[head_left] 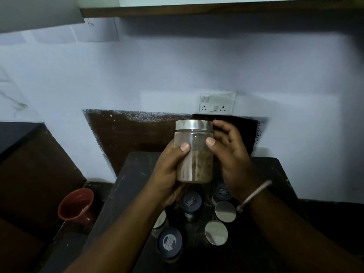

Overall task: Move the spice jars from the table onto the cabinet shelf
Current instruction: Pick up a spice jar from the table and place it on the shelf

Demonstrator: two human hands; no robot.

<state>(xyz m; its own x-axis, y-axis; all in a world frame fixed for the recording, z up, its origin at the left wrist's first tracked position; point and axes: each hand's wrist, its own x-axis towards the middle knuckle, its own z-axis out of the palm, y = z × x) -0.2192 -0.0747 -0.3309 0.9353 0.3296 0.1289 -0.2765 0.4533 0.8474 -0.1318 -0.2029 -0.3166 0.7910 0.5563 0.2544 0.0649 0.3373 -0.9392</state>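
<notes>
Clear spice jar w/ steel lid, brown contents, is held upright above dark table, clasped betw. both hands: left hand wrapped round lower body, right hand pressed on side, fingers partly spread. Other jars are seen below on table. Red cup at left.

The room is dim and the picture soft and grainy. Pale light washes the bluish painted wall, the dark square table sinks into shadow, round steel lids glint, and the edges bow.
</notes>
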